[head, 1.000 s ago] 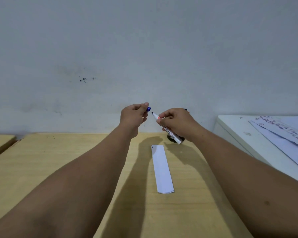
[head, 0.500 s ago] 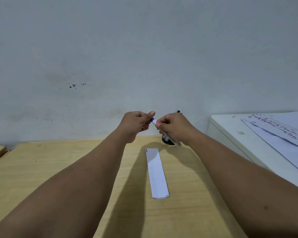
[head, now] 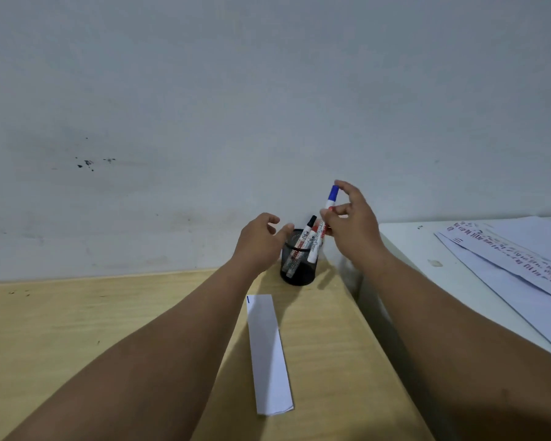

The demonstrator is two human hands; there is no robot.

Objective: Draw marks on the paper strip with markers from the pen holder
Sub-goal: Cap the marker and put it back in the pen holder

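- Since the earlier frames, the blue cap is sitting back on the blue-capped marker (head: pixel 324 222), and the two hands, then meeting at the marker tip, are now standing apart.
- The right hand (head: pixel 353 227) is pinching the blue-capped marker between thumb and fingers, holding it steeply tilted with the cap uppermost and its lower end in front of the pen holder (head: pixel 298 268).
- The left hand (head: pixel 260 241) is hovering just left of the holder, fingers loosely spread and gripping nothing.
- The pen holder is a black mesh cup standing at the far edge of the wooden table (head: pixel 77 329); a black-capped marker (head: pixel 301 246) and a red-capped one are leaning inside.
- The paper strip (head: pixel 268 351) is lying flat on the table, near of the holder, running near to far; it is white, with one short blue mark at its far left corner.
- A white surface (head: pixel 427 275) on the right is carrying printed sheets (head: pixel 506 259).
- A pale wall (head: pixel 268 90) with a few dark specks is rising behind.
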